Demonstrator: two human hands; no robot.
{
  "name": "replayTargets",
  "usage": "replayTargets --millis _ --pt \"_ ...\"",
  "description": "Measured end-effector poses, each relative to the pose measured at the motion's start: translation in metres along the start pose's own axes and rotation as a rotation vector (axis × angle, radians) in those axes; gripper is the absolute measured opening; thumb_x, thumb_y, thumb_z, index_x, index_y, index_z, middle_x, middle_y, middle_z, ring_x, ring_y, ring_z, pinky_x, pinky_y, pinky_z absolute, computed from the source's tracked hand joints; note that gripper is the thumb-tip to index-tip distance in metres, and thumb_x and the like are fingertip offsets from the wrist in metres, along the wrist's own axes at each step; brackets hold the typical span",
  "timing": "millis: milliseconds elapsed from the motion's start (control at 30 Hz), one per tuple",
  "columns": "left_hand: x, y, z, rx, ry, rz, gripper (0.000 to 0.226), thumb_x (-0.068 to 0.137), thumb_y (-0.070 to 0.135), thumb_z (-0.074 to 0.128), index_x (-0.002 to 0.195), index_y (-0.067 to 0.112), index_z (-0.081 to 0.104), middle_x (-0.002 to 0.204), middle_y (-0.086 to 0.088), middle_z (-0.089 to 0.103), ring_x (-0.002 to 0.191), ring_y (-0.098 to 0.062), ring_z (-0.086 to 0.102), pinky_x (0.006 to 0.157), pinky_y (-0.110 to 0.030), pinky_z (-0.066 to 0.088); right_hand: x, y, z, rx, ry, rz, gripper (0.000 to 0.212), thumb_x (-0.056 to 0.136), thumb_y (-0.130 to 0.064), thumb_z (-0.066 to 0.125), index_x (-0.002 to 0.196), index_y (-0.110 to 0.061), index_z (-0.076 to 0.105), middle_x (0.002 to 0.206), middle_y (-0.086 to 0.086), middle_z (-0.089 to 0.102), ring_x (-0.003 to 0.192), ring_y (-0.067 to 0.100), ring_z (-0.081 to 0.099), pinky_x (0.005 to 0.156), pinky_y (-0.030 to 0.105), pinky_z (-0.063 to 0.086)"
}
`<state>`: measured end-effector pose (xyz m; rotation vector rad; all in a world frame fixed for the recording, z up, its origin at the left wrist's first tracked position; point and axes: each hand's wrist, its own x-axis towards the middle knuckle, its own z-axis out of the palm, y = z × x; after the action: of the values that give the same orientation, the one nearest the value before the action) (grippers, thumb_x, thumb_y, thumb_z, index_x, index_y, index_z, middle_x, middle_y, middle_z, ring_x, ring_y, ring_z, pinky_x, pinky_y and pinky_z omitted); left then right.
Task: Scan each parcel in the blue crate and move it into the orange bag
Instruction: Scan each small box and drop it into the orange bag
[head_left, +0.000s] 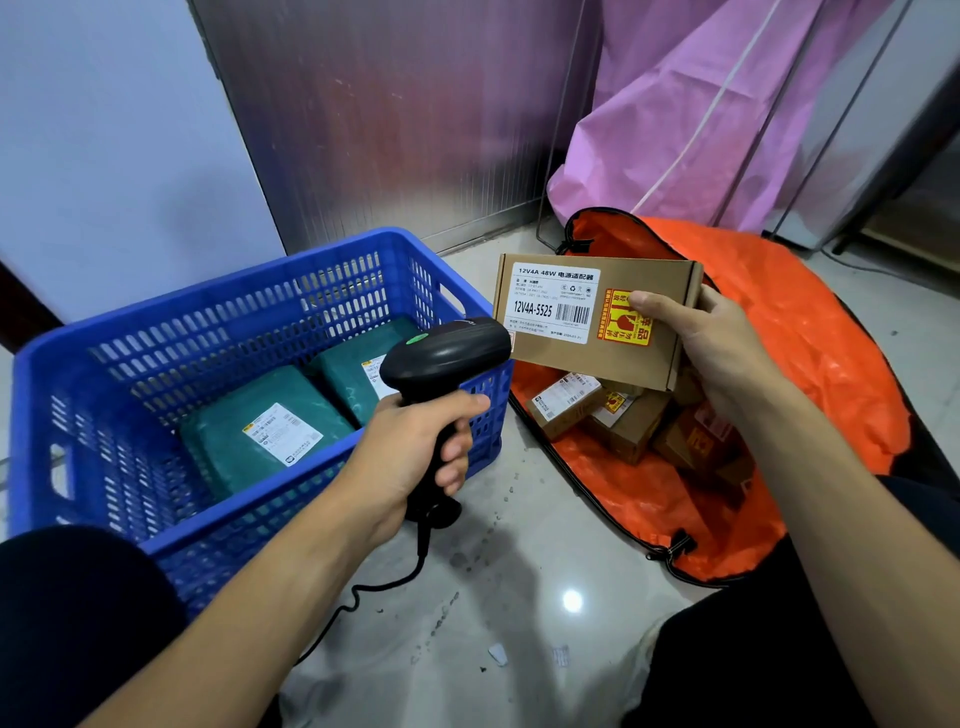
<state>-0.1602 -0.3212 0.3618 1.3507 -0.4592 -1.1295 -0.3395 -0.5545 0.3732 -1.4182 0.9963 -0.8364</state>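
Observation:
My right hand (711, 343) grips a flat brown cardboard parcel (582, 358) by its right edge, thumb on the orange sticker, label and barcode facing me, above the mouth of the orange bag (810, 332). My left hand (415, 457) holds a black barcode scanner (447, 358) by its handle, its head just left of the parcel's label. The blue crate (156, 338) stands on the left with two green wrapped parcels (265, 431) (358, 374) inside. Several brown boxes (623, 421) lie in the bag.
The scanner's black cable (374, 587) trails over the glossy tiled floor (519, 597) between my knees. A pink sheet (727, 119) hangs behind the bag, beside a metal panel (389, 114) and thin metal rods. Small paper scraps (498, 654) lie on the floor near me.

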Motion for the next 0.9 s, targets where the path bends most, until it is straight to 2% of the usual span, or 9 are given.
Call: replayTargets --millis 167,300,433,500,567,633,700,833,900 --pt "0.003 -0.003 -0.001 0.012 0.010 0.012 0.034 0.092 0.015 0.069 0.065 0.014 0.049 0.051 -0.005 0.035 0.038 -0.018 0.029 0.045 -0.025 0.030 -0.005 -0.003 -0.001 -0.063 0.075 0.031 0.033 0.088 -0.041 0.077 0.110 -0.017 0.073 0.099 0.004 0.081 0.083 0.019 0.078 0.073 0.034 0.061" --pt "0.011 -0.013 -0.005 0.048 0.028 0.000 0.037 0.091 0.016 0.072 0.059 0.016 0.053 0.051 -0.006 0.037 0.039 -0.019 0.032 0.048 -0.029 0.032 -0.012 0.006 -0.002 -0.225 0.145 0.087 0.040 0.093 -0.053 0.063 0.099 -0.015 0.074 0.092 0.001 0.080 0.081 0.020 0.075 0.070 0.032 0.053" --pt "0.021 -0.022 -0.002 0.094 0.044 -0.009 0.031 0.090 0.017 0.074 0.063 0.015 0.059 0.054 -0.007 0.042 0.044 -0.021 0.038 0.051 -0.031 0.035 -0.023 0.024 -0.012 -0.312 0.152 0.193 0.049 0.089 -0.063 0.056 0.105 -0.019 0.070 0.101 0.000 0.077 0.094 0.023 0.073 0.089 0.045 0.055" --pt "0.025 -0.027 0.001 0.111 0.051 -0.009 0.026 0.089 0.019 0.076 0.067 0.012 0.065 0.059 -0.010 0.048 0.048 -0.022 0.043 0.053 -0.032 0.038 -0.031 0.031 -0.017 -0.304 0.131 0.253 0.043 0.093 -0.057 0.056 0.110 -0.020 0.067 0.104 0.002 0.075 0.092 0.023 0.071 0.081 0.042 0.055" --pt "0.030 -0.031 0.008 0.134 0.047 -0.013 0.023 0.089 0.022 0.078 0.070 0.012 0.069 0.062 -0.012 0.055 0.052 -0.022 0.048 0.056 -0.033 0.041 -0.039 0.036 -0.022 -0.273 0.107 0.298 0.038 0.097 -0.050 0.057 0.113 -0.017 0.065 0.097 0.004 0.073 0.072 0.021 0.067 0.059 0.032 0.051" --pt "0.036 -0.036 0.018 0.180 0.052 -0.013 0.024 0.090 0.026 0.078 0.075 0.009 0.070 0.064 -0.012 0.062 0.053 -0.021 0.052 0.056 -0.031 0.043 -0.047 0.040 -0.025 -0.224 0.069 0.326 0.037 0.098 -0.044 0.059 0.117 -0.012 0.064 0.085 0.007 0.071 0.055 0.020 0.059 0.046 0.027 0.045" --pt "0.042 -0.044 0.031 0.210 0.061 -0.008 0.026 0.092 0.027 0.077 0.079 0.006 0.070 0.068 -0.012 0.069 0.053 -0.020 0.055 0.056 -0.030 0.046 -0.055 0.044 -0.027 -0.174 0.041 0.340 0.040 0.097 -0.041 0.061 0.119 -0.008 0.062 0.074 0.009 0.066 0.049 0.021 0.058 0.046 0.028 0.045" --pt "0.049 -0.057 0.057 0.212 0.043 -0.017 0.027 0.094 0.032 0.076 0.095 0.006 0.074 0.083 -0.009 0.080 0.062 -0.023 0.066 0.068 -0.039 0.051 -0.072 0.048 -0.028 -0.044 0.010 0.390 0.040 0.096 -0.036 0.063 0.120 -0.004 0.064 0.058 0.002 0.066 0.055 0.026 0.066 0.056 0.032 0.052" --pt "0.052 -0.061 0.067 0.225 0.040 -0.008 0.024 0.094 0.032 0.076 0.100 0.009 0.074 0.082 -0.006 0.081 0.061 -0.024 0.069 0.066 -0.036 0.053 -0.080 0.050 -0.029 0.077 -0.001 0.439 0.036 0.097 -0.031 0.063 0.119 -0.003 0.067 0.068 0.005 0.073 0.062 0.029 0.071 0.059 0.033 0.058"
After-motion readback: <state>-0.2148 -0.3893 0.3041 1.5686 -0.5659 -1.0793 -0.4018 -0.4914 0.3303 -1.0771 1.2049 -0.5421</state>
